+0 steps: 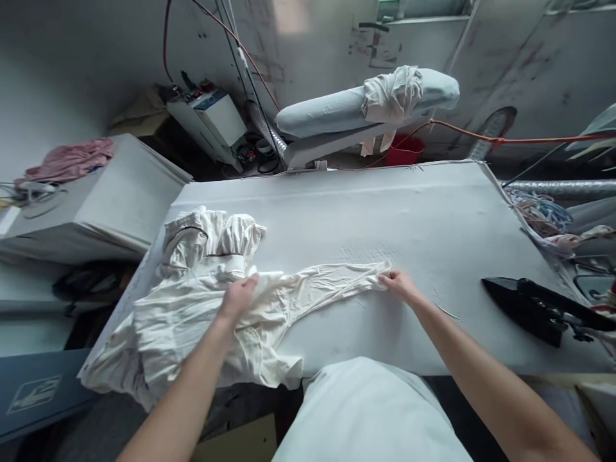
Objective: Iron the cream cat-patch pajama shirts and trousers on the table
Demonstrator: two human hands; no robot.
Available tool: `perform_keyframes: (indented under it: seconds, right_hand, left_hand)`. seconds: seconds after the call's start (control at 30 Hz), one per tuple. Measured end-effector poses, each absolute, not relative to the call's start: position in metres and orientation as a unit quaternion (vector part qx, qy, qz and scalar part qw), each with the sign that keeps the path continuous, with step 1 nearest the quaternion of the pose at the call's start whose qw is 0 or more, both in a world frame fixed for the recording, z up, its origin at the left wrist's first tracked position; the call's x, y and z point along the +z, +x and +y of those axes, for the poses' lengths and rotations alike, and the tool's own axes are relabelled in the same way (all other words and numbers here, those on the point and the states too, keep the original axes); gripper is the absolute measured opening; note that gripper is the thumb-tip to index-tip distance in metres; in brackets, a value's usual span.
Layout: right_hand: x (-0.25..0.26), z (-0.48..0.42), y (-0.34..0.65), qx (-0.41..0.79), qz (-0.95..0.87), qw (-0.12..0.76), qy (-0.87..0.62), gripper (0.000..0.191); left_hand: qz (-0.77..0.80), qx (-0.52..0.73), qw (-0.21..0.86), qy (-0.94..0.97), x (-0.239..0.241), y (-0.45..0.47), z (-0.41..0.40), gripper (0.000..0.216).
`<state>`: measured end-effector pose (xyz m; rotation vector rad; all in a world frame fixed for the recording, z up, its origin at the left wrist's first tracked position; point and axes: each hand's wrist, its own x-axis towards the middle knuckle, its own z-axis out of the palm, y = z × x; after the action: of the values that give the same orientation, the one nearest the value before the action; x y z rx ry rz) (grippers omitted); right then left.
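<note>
Nearest the camera, pale white cloth [370, 410] over the wearer's front, close by the near edge of a wide, white cloth-covered table [433, 212]. On its left half, a crumpled cream garment of thin fabric [187, 321], with one long, tapering sleeve-like strip [327, 289] stretched rightward. In the left hand [239, 296], fingers closed on fabric near the strip's broad end; in the right hand [397, 283], fingertips pinching its narrow end. Probably light, soft, limp and quick to crease; best taken by edges at both ends. Seemingly overhanging the near edge at left, so liable to drag. Open room beyond the strip and rightward, up to a black, pointed iron [524, 308] near the right edge.
</note>
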<state>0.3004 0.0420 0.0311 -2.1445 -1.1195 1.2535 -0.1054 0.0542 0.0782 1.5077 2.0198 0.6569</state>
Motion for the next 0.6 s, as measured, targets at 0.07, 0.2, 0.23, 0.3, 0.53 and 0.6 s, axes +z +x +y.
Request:
perform_keyframes:
  seconds: [0.07, 0.2, 0.23, 0.3, 0.53, 0.6]
  right_hand:
    - [0.043, 0.042, 0.306, 0.415, -0.425, 0.236, -0.769, 0.029]
    - [0.081, 0.049, 0.340, 0.383, -0.464, 0.287, -0.746, 0.037]
    - [0.086, 0.046, 0.351, 0.389, -0.463, 0.303, -0.736, 0.040]
    - [0.085, 0.031, 0.376, 0.401, -0.437, 0.341, -0.730, 0.045]
    - [0.037, -0.084, 0.449, 0.303, -0.339, 0.206, -0.866, 0.054]
    - [0.036, -0.096, 0.442, 0.233, -0.373, 0.252, -0.862, 0.049]
  left_hand:
    - [0.718, 0.239, 0.304, 0.579, 0.080, -0.080, 0.068, 0.046]
    - [0.594, 0.291, 0.373, 0.650, 0.099, 0.025, 0.078, 0.048]
    - [0.559, 0.306, 0.383, 0.669, 0.101, 0.058, 0.075, 0.047]
    - [0.492, 0.326, 0.387, 0.709, 0.092, 0.127, 0.059, 0.041]
    - [0.308, 0.130, 0.430, 0.839, 0.011, 0.295, -0.051, 0.053]
    - [0.220, 0.151, 0.470, 0.841, 0.006, 0.295, -0.054, 0.039]
